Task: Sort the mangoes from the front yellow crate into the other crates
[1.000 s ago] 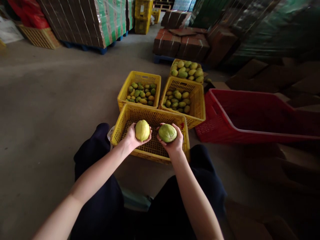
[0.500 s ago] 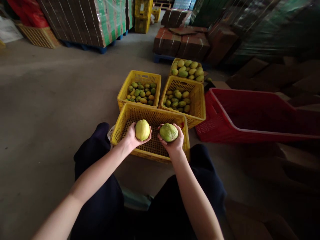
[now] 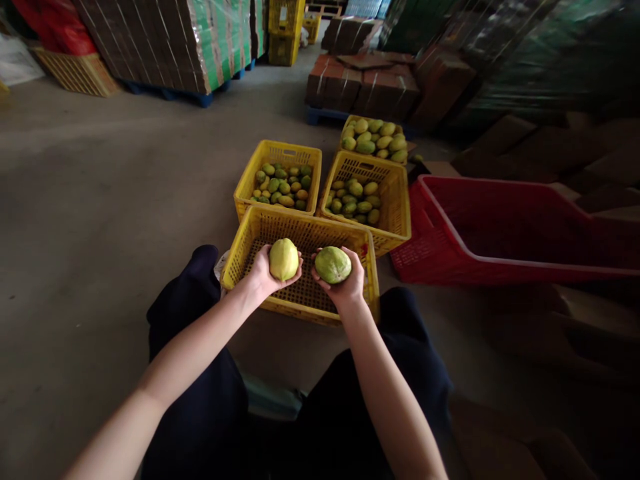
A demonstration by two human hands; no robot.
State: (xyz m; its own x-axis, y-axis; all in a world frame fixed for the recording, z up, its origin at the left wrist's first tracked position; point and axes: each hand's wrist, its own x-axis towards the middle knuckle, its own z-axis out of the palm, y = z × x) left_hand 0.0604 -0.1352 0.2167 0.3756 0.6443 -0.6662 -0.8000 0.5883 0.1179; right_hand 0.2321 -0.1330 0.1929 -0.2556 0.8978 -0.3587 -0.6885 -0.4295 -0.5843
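Observation:
My left hand point(image 3: 263, 272) is curled around a yellow papaya point(image 3: 284, 259), its pointed end turned toward me. In my right hand point(image 3: 353, 280) lies a greener papaya point(image 3: 333, 265) with some dark specks on its skin. Both hands are held side by side, a little apart, over the nearest yellow crate point(image 3: 300, 311). That crate stands between my knees, and its slotted bottom shows around my hands. Behind it, a left yellow crate point(image 3: 241, 180) and a right yellow crate point(image 3: 397, 193) hold several small green and yellow-orange fruits.
Farther back, another yellow crate point(image 3: 345, 123) is filled with larger yellowish fruits. A big red bin point(image 3: 420, 247) stands at the right, with cardboard point(image 3: 530, 153) lying around it. Bundled cardboard stacks point(image 3: 335, 87) and a wrapped pallet load point(image 3: 200, 47) stand at the back.
My right hand has shifted slightly left with the greener papaya, which is turned a little. My left hand and its yellow papaya have barely moved.

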